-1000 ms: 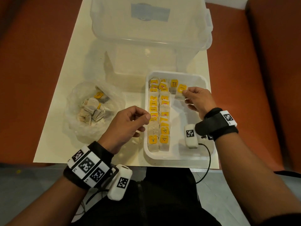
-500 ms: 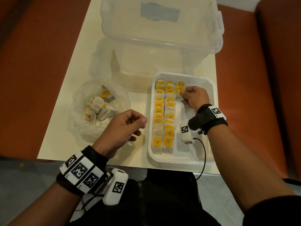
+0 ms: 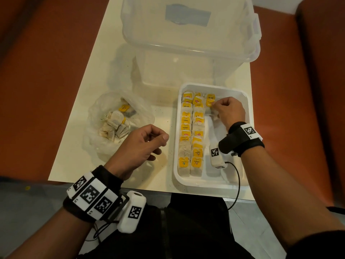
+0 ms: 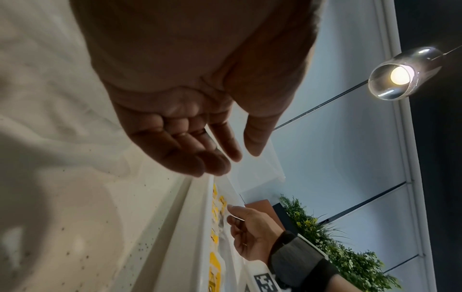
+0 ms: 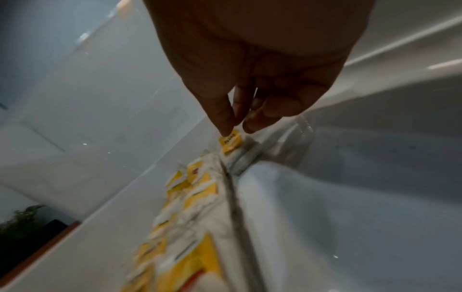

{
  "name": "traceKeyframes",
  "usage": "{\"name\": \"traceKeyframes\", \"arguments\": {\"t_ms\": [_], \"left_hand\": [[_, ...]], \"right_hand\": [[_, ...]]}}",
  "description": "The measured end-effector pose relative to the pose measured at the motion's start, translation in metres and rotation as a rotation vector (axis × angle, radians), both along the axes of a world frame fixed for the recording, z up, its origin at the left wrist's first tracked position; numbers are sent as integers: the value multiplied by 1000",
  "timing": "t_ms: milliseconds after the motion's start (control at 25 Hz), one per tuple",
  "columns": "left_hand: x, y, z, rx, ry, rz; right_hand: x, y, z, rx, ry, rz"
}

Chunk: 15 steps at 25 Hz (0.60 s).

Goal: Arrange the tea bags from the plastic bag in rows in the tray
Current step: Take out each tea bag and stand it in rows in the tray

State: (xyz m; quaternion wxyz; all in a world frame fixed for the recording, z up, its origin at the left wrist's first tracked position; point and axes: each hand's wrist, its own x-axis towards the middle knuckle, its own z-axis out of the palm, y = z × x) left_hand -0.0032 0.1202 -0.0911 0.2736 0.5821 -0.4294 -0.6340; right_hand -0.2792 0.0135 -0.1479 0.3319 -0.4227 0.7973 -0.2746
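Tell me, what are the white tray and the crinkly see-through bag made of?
The white rectangular tray looks like smooth, slightly glossy plastic: rounded moulded rim, soft reflections. The crinkly clear bag seems thin plastic film: wrinkled, and the tea bags show through it.

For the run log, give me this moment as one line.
right hand: pinching tea bag, third row, far end of tray | left hand: idle on table, holds nothing | bag: tea bags remain

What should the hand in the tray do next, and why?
Probably let go and lift away. The right hand pinches a tea bag already lying at the far end of the tray, starting a third row; more wait in the plastic bag.
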Motion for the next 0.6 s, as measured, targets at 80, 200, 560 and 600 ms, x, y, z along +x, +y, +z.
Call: {"name": "traceKeyframes", "arguments": {"t_ms": [80, 200, 560, 600], "left_hand": [[11, -3, 2, -29, -37, 17], [30, -9, 9, -98, -102, 40], [93, -40, -10, -243, -603, -45], [93, -42, -15, -262, -711, -124]], "right_hand": [[13, 6, 15, -73, -7, 42], [45, 21, 43, -165, -44, 266], [139, 56, 74, 154, 316, 1016], [144, 58, 70, 192, 352, 1049]]}}
